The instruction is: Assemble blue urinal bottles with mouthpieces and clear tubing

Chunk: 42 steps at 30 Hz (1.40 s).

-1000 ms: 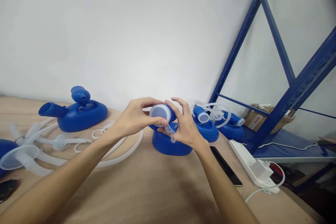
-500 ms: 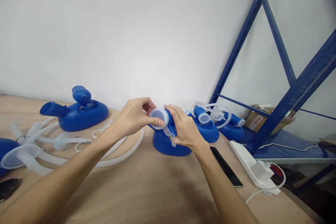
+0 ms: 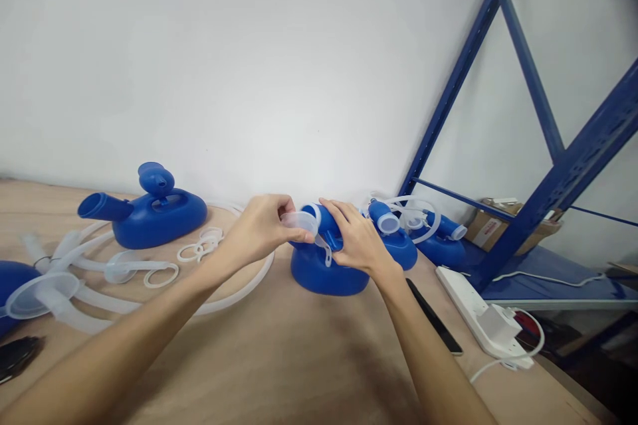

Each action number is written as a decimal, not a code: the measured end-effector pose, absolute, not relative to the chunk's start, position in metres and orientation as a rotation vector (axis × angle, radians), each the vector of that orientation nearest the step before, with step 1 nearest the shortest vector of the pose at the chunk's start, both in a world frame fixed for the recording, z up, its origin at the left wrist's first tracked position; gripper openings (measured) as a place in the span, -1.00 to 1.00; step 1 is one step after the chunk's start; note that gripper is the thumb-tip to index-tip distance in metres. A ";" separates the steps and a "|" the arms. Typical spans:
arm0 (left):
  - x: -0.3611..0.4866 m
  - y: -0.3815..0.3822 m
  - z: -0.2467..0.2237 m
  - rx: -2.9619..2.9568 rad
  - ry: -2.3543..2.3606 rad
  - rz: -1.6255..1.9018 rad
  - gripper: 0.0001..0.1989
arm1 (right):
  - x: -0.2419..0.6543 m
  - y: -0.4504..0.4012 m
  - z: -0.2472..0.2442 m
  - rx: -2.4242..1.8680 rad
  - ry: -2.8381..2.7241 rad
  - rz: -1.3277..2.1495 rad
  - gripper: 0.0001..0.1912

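Note:
A blue plastic bottle (image 3: 326,273) rests on the wooden table in front of me, its neck pointing up and left. My right hand (image 3: 356,236) is wrapped round that neck from the right. Between thumb and fingers, my left hand (image 3: 266,229) pinches a translucent white cap (image 3: 300,220) just left of the neck's mouth. The cap is tilted away from the mouth, and its strap (image 3: 326,251) hangs down beside the neck. A white ring shows round the mouth. My right palm hides part of the neck.
Another blue bottle (image 3: 157,219) stands at the left, near clear tubes (image 3: 104,299) and white rings (image 3: 161,275). More capped blue bottles (image 3: 401,249), a black phone (image 3: 433,319) and a white power strip (image 3: 481,322) lie to the right, beside a blue shelf frame (image 3: 531,73).
The cap, which covered the mouth, has come off and tilted in my left hand. The ring on the neck now shows. My right hand stays on the neck.

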<state>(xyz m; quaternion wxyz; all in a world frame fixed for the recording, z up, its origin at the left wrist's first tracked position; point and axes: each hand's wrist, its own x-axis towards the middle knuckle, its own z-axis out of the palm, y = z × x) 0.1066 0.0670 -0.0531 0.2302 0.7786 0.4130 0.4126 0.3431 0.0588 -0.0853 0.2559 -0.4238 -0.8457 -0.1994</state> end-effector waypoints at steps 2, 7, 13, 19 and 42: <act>0.106 0.067 -0.052 2.240 1.076 1.044 -0.55 | 0.345 0.060 -0.086 -1.118 -2.261 -0.549 -0.15; 0.096 0.066 -0.047 2.363 0.912 0.889 -0.56 | 0.335 0.060 -0.088 -1.208 -2.180 -0.565 -0.17; 0.078 0.073 -0.043 2.529 0.940 0.787 -0.67 | 0.327 0.060 -0.092 -1.256 -2.170 -0.545 -0.14; 0.070 0.077 -0.040 2.551 0.857 0.690 -0.71 | 0.314 0.056 -0.094 -1.274 -2.179 -0.542 -0.16; -0.017 0.135 -0.061 2.332 1.538 0.381 -0.87 | 0.341 0.044 -0.064 -0.887 -1.665 -0.262 -0.37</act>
